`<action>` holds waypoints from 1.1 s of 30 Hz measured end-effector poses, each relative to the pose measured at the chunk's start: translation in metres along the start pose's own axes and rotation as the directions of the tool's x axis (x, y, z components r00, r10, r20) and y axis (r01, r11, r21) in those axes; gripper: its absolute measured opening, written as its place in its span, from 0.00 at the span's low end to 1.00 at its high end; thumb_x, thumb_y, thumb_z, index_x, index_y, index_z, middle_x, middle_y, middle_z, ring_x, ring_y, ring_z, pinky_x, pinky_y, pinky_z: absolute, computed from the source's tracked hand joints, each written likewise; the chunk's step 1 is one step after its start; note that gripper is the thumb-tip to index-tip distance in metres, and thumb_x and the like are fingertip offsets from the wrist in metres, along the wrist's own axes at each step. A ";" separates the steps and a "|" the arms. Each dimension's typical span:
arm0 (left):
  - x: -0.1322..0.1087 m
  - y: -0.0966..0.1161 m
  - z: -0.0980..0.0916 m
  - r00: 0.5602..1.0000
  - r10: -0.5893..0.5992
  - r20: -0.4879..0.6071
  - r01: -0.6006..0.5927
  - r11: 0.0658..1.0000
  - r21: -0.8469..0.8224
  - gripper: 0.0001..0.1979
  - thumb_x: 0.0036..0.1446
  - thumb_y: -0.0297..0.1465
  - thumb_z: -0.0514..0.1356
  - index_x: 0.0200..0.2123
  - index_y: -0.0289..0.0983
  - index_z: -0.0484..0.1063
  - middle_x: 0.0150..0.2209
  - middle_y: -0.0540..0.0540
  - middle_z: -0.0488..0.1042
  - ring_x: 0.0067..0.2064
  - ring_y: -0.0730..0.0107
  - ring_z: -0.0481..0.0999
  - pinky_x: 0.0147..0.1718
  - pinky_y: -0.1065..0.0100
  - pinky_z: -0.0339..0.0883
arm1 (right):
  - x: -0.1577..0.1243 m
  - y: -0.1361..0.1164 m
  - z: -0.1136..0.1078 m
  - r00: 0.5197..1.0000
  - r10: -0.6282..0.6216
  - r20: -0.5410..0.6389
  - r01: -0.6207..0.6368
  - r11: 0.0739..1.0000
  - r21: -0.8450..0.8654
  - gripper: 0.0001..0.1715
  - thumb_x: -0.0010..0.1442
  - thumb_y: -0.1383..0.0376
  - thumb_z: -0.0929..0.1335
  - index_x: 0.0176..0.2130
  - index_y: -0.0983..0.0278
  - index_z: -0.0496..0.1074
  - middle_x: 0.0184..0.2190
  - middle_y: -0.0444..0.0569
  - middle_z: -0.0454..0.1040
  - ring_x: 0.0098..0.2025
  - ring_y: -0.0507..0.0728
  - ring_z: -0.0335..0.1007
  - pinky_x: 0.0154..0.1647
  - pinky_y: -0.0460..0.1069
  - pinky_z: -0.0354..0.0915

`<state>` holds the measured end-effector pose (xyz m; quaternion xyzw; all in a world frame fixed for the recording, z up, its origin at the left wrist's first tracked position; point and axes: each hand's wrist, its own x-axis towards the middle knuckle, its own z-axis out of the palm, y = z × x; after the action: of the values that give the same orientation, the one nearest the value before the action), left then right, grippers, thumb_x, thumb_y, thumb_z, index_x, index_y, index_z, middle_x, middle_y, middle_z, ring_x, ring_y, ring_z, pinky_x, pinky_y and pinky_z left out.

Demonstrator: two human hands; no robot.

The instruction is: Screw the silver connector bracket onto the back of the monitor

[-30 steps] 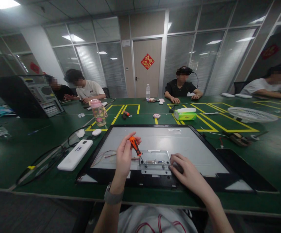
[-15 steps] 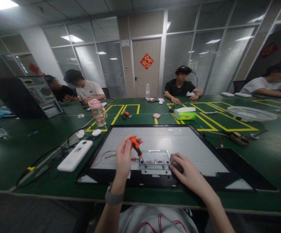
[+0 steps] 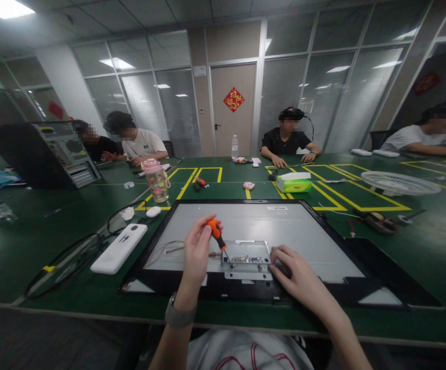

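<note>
Works seated at the near edge of the green table point(image 3: 72, 216), with both forearms reaching up from 6 o'clock. Grips an orange-handled screwdriver point(image 3: 216, 234) in the left hand point(image 3: 196, 252): wrist bent upward with a grey watch point(image 3: 179, 313) on it, fingers closed around the handle. Tilts the tool so the handle leans toward 11 o'clock and the tip comes down on the left end of a small metal bracket point(image 3: 246, 257). Lays the right hand point(image 3: 296, 275) palm down at 3 o'clock of that bracket, arm running in from 5 o'clock, fingers loosely bent and spread, pressing on the surface and closing on nothing visible.

Beneath both hands: the grey back of a flat monitor panel point(image 3: 292, 231), face down in its black frame, with the bracket at its near middle and thin wires point(image 3: 166, 247) trailing out toward 9 o'clock behind the left hand.

Just beside the panel at 9 o'clock: a white oblong device point(image 3: 119, 247) and a loop of black cable point(image 3: 68, 259).

Farther out:
- at 11 o'clock, a clear bottle with a pink lid point(image 3: 155, 180)
- at 1 o'clock, a green tissue box point(image 3: 294, 183)
- at 2 o'clock, a white fan grille point(image 3: 400, 182)
- at 10 o'clock, an open computer case point(image 3: 53, 154)

Farthest, toward 12 o'clock across the table: a seated person in black point(image 3: 289, 139), hands resting on the table.
</note>
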<state>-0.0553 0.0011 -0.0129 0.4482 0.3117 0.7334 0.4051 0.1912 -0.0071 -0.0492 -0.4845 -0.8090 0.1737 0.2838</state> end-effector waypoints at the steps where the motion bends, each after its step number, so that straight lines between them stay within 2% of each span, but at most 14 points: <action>1: 0.000 -0.001 -0.001 1.000 0.012 0.000 -0.012 1.000 0.019 0.16 0.53 0.38 0.67 0.43 0.36 0.77 0.35 0.47 0.76 0.36 0.71 0.76 0.39 0.70 0.70 | 0.000 0.000 0.000 1.000 0.000 -0.003 0.000 1.000 0.000 0.05 0.63 0.65 0.62 0.36 0.60 0.67 0.41 0.51 0.71 0.45 0.61 0.69 0.49 0.55 0.64; 4: 0.001 -0.002 -0.001 1.000 0.017 -0.016 -0.017 0.999 0.050 0.16 0.52 0.36 0.68 0.43 0.37 0.77 0.34 0.48 0.76 0.35 0.74 0.74 0.36 0.74 0.69 | -0.001 -0.001 0.000 1.000 -0.004 -0.029 0.004 1.000 -0.004 0.04 0.62 0.65 0.63 0.35 0.60 0.67 0.40 0.51 0.71 0.44 0.61 0.69 0.49 0.56 0.64; 8: 0.001 0.002 0.001 1.000 -0.007 -0.010 0.007 0.999 -0.049 0.15 0.57 0.38 0.62 0.43 0.36 0.78 0.43 0.41 0.78 0.41 0.67 0.77 0.43 0.67 0.71 | -0.001 -0.001 0.000 0.999 -0.019 -0.048 0.017 0.999 -0.027 0.05 0.62 0.66 0.63 0.34 0.60 0.67 0.37 0.50 0.71 0.43 0.61 0.69 0.47 0.56 0.65; 10: 0.001 0.003 0.002 1.000 -0.011 -0.015 0.010 0.998 -0.068 0.15 0.57 0.38 0.62 0.43 0.35 0.77 0.44 0.40 0.78 0.41 0.65 0.78 0.44 0.64 0.71 | -0.001 0.000 0.001 0.998 -0.020 -0.054 0.019 0.999 -0.029 0.05 0.61 0.66 0.63 0.33 0.60 0.67 0.36 0.50 0.71 0.42 0.61 0.69 0.46 0.56 0.65; 12: 0.000 0.002 0.001 0.999 -0.007 -0.032 0.005 0.999 -0.045 0.15 0.56 0.38 0.64 0.43 0.35 0.77 0.42 0.41 0.79 0.40 0.65 0.79 0.44 0.65 0.71 | -0.001 0.000 0.001 0.998 -0.018 -0.056 0.017 1.000 -0.024 0.05 0.61 0.66 0.63 0.33 0.60 0.67 0.36 0.50 0.71 0.41 0.61 0.69 0.45 0.55 0.65; 17: 0.001 -0.002 -0.003 0.998 0.064 -0.024 -0.064 0.998 0.020 0.13 0.53 0.35 0.67 0.42 0.37 0.78 0.35 0.47 0.77 0.36 0.74 0.76 0.38 0.74 0.69 | -0.001 0.000 0.001 0.999 -0.011 -0.049 0.010 1.000 -0.024 0.05 0.62 0.66 0.63 0.33 0.60 0.67 0.36 0.50 0.71 0.42 0.61 0.69 0.46 0.55 0.65; 22: 0.001 0.002 0.001 1.000 -0.006 -0.014 0.005 0.996 -0.092 0.16 0.56 0.38 0.64 0.44 0.34 0.77 0.42 0.41 0.77 0.42 0.66 0.77 0.46 0.65 0.71 | 0.000 0.001 0.001 0.999 -0.016 -0.042 0.015 0.999 -0.028 0.05 0.62 0.66 0.63 0.33 0.60 0.67 0.36 0.50 0.71 0.42 0.61 0.69 0.46 0.55 0.65; 24: 0.000 0.002 0.001 1.000 0.000 -0.019 -0.001 0.999 -0.035 0.16 0.55 0.37 0.65 0.44 0.35 0.77 0.39 0.43 0.77 0.40 0.68 0.77 0.44 0.67 0.71 | 0.000 0.001 0.001 0.999 -0.023 -0.048 0.022 0.999 -0.027 0.05 0.62 0.66 0.63 0.33 0.60 0.67 0.36 0.50 0.71 0.41 0.61 0.69 0.45 0.55 0.65; 28: 0.000 -0.003 -0.003 0.993 0.112 -0.044 -0.104 0.983 0.149 0.14 0.53 0.34 0.67 0.43 0.38 0.77 0.35 0.48 0.74 0.36 0.73 0.74 0.37 0.73 0.70 | 0.000 0.001 0.002 0.998 -0.029 -0.054 0.028 0.999 -0.027 0.05 0.62 0.66 0.63 0.33 0.60 0.67 0.36 0.50 0.71 0.41 0.61 0.68 0.45 0.55 0.65; 30: 0.000 -0.004 -0.004 0.993 0.110 -0.047 -0.101 0.983 0.155 0.14 0.55 0.36 0.65 0.45 0.38 0.76 0.38 0.46 0.75 0.38 0.71 0.75 0.40 0.72 0.70 | 0.000 0.002 0.002 0.999 -0.027 -0.039 0.026 0.999 -0.022 0.05 0.62 0.66 0.63 0.33 0.60 0.67 0.36 0.51 0.71 0.41 0.61 0.68 0.45 0.56 0.65; 33: 0.000 -0.003 -0.003 0.999 0.033 -0.025 -0.031 0.997 0.072 0.15 0.60 0.37 0.60 0.48 0.38 0.75 0.44 0.43 0.76 0.42 0.68 0.76 0.44 0.68 0.71 | 0.003 0.005 -0.004 0.999 -0.037 0.017 0.037 0.999 -0.005 0.04 0.61 0.66 0.63 0.34 0.60 0.67 0.37 0.51 0.71 0.42 0.61 0.68 0.46 0.56 0.65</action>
<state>-0.0577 0.0025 -0.0163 0.4579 0.3359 0.7338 0.3730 0.1958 -0.0017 -0.0481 -0.4687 -0.8206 0.1704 0.2791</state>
